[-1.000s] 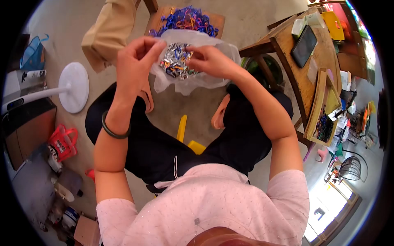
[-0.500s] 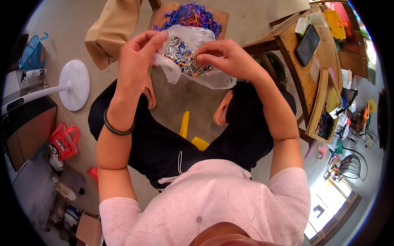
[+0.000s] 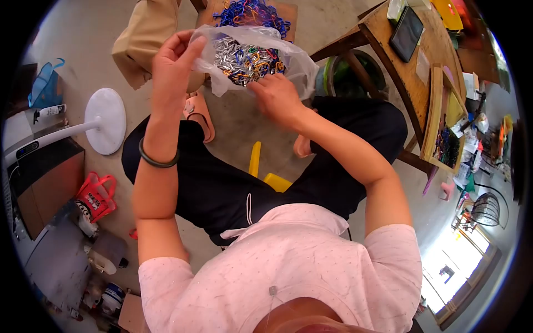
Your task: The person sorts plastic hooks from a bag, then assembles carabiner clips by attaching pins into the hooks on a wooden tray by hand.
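Observation:
A clear plastic bag [image 3: 302, 61] stands open and holds many small metal clips [image 3: 244, 60], silver with some blue, orange and green ones. My left hand [image 3: 176, 55] pinches the bag's left edge between thumb and fingers. At the bag's lower right edge is my right hand [image 3: 277, 99], its fingers bent together by the clips; whatever lies between them is hidden. Behind the bag, a pile of blue and orange clips [image 3: 252, 14] rests on a wooden board [image 3: 288, 15].
To the right stands a wooden table [image 3: 388, 66] with a phone [image 3: 406, 34] and a wooden tray [image 3: 430, 125]. A green tub [image 3: 358, 77] sits under it. On the left are a white round stand [image 3: 105, 121] and a red bag [image 3: 95, 197]. Yellow pieces [image 3: 277, 182] lie between my legs.
The bag's mouth has opened wider and more clips show. My right hand has moved down and turned palm down at the bag's edge. My left hand has shifted slightly up and left.

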{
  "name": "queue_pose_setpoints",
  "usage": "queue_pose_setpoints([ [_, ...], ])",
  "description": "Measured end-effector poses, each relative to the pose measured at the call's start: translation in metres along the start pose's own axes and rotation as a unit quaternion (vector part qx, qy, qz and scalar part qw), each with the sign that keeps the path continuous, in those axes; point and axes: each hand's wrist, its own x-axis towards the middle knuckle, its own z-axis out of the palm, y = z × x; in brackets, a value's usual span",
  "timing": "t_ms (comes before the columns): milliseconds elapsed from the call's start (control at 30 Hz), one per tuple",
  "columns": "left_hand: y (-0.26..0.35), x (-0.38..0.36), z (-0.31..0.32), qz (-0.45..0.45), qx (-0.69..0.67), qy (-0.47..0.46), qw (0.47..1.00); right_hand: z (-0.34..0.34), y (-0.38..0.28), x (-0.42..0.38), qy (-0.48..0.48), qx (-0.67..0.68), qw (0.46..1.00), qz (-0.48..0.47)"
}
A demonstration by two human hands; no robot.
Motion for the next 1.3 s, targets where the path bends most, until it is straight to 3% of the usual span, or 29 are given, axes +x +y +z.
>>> queue_pose_setpoints([
  [133, -0.008, -0.012, 0.003, 0.040, 0.192, 0.002, 0.981, 0.002, 0.000, 0.002, 0.130, 0.090, 0.987, 0.023],
  [200, -0.020, -0.023, 0.002, 0.047, 0.285, 0.012, 0.957, -0.001, 0.002, 0.000, 0.137, 0.095, 0.986, 0.002],
  [300, -0.032, -0.058, 0.004, 0.120, 0.440, 0.111, 0.883, -0.004, 0.004, -0.003, 0.119, 0.102, 0.987, -0.030],
  [367, -0.041, -0.072, 0.003, -0.021, 0.214, 0.125, 0.969, -0.007, 0.004, -0.001, 0.114, 0.101, 0.987, -0.054],
  [400, -0.044, -0.077, 0.002, -0.090, 0.092, 0.128, 0.983, -0.009, 0.002, 0.001, 0.118, 0.097, 0.986, -0.064],
  [500, -0.053, -0.081, 0.000, -0.232, -0.144, 0.139, 0.952, -0.022, -0.004, -0.001, 0.150, 0.096, 0.981, -0.079],
  [600, -0.032, -0.074, 0.011, -0.097, -0.074, 0.016, 0.992, -0.070, -0.017, -0.008, 0.193, 0.131, 0.970, -0.070],
  [733, -0.006, -0.046, -0.003, -0.052, -0.046, -0.201, 0.977, -0.130, -0.004, 0.005, 0.303, 0.146, 0.941, -0.044],
  [833, 0.005, -0.045, -0.002, -0.064, -0.205, -0.335, 0.918, -0.140, 0.042, 0.047, 0.233, 0.114, 0.959, 0.114],
  [933, 0.024, -0.051, 0.010, -0.038, -0.198, -0.390, 0.899, -0.078, 0.111, 0.103, 0.166, -0.051, 0.979, 0.109],
  [1033, 0.023, -0.050, 0.013, -0.020, -0.242, -0.419, 0.875, -0.038, 0.124, 0.154, -0.012, -0.070, 0.978, 0.194],
  [1200, 0.040, -0.047, 0.013, -0.073, -0.312, -0.393, 0.862, 0.016, 0.113, 0.174, -0.017, -0.120, 0.978, 0.169],
  [1300, 0.031, -0.039, 0.017, -0.033, -0.329, -0.333, 0.883, 0.020, 0.114, 0.171, -0.027, -0.140, 0.980, 0.140],
])
